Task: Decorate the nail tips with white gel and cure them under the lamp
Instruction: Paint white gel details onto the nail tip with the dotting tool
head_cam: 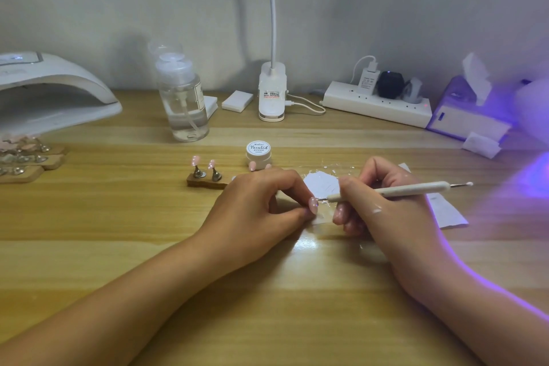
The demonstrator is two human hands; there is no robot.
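Observation:
My left hand (261, 202) pinches a pink nail tip (313, 205) between thumb and forefinger, low over the wooden table (118, 246). My right hand (383, 205) grips a white dotting pen (395, 189) like a pencil, its metal point touching the nail tip. Behind the hands lies a white paper (322, 183) smeared with white gel. A small white gel jar (258, 154) labelled "Painted" stands behind my left hand. Two more pink nail tips (203, 163) stand on metal holders on a wooden block (206, 183). The white curing lamp (50, 92) sits at the far left.
A clear pump bottle (182, 101), a clip desk lamp (271, 92) and a power strip (377, 105) line the back wall. A tissue box (469, 110) stands at the right, with violet light beyond it. More nail holders (26, 160) lie at the left edge.

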